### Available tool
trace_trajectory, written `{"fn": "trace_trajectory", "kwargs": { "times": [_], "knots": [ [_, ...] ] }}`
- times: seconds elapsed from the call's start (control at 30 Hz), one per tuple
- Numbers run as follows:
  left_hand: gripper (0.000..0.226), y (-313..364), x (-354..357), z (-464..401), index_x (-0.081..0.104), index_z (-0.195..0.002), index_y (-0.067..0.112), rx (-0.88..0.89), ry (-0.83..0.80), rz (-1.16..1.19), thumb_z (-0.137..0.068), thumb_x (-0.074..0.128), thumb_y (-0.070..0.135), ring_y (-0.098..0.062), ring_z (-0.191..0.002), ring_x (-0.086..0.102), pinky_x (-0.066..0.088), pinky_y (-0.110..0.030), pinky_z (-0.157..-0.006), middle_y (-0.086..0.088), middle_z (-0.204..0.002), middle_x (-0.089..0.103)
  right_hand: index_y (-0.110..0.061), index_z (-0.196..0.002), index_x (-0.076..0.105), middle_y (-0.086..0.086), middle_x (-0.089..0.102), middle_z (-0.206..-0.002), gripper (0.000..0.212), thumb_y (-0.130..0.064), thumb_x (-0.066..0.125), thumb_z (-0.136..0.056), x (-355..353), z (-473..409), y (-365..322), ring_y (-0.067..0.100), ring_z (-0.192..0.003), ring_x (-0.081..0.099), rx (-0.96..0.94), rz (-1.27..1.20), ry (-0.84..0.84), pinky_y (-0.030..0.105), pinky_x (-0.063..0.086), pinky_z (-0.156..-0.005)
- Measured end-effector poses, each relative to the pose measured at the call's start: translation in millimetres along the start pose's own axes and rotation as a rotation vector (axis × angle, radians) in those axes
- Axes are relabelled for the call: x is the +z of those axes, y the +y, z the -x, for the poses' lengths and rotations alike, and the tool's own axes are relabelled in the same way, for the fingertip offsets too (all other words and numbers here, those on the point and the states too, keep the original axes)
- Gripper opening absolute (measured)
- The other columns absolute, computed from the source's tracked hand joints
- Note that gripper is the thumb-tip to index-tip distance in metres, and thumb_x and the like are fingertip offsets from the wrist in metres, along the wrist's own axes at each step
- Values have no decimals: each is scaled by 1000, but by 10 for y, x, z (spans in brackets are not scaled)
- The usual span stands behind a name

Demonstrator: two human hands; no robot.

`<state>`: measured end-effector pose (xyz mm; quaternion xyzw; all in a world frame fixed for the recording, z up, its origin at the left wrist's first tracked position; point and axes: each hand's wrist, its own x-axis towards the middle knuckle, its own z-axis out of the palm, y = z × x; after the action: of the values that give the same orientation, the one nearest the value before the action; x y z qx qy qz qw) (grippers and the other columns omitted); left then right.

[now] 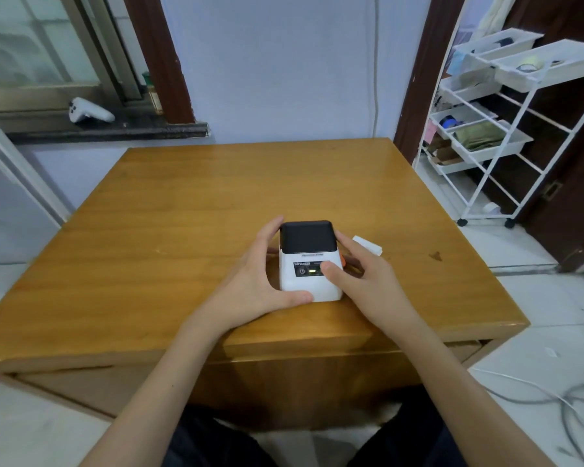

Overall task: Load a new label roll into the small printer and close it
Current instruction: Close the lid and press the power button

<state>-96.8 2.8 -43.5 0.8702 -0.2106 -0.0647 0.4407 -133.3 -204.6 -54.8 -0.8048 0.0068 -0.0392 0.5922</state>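
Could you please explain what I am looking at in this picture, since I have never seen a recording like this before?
There is no machine here: a person wears a camera on the head, so you look forward and down at their own arms. The left hand cups the left side of a small label printer, white below with a black lid that looks closed and a green light on its front. The right hand holds its right side, thumb on the front panel. The printer stands on a wooden table. Just behind the right hand lies a small white object, possibly the label roll. A white rack stands to the right.
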Motion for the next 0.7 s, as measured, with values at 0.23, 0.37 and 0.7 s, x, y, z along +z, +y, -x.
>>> {"fn": "trace_trajectory", "kwargs": {
  "times": [0.23,0.37,0.7],
  "knots": [
    [110,22,4,0,3,-125,83,-14,8,-22,-52,84,67,-5,-134,44,40,-44,-116,29,-147,32,-34,-146,42,-17,64,-126,62,-35,66,-89,0,-1,-7,-13,-107,59,6,4,8,12,51,-83],
    [108,25,6,1,3,-122,85,-35,8,-35,-52,83,67,-4,-131,44,41,-41,-115,24,-144,37,-34,-146,42,-16,64,-126,61,-33,66,-89,1,8,-11,-9,-110,59,-1,3,8,16,52,-89],
    [106,44,-3,17,6,-125,81,-29,5,-24,-56,85,62,-4,-131,44,39,-34,-111,18,-144,41,-34,-146,41,-15,65,-126,62,-33,66,-89,-2,17,-22,-9,-110,59,-2,9,4,13,52,-85]
  ]
}}
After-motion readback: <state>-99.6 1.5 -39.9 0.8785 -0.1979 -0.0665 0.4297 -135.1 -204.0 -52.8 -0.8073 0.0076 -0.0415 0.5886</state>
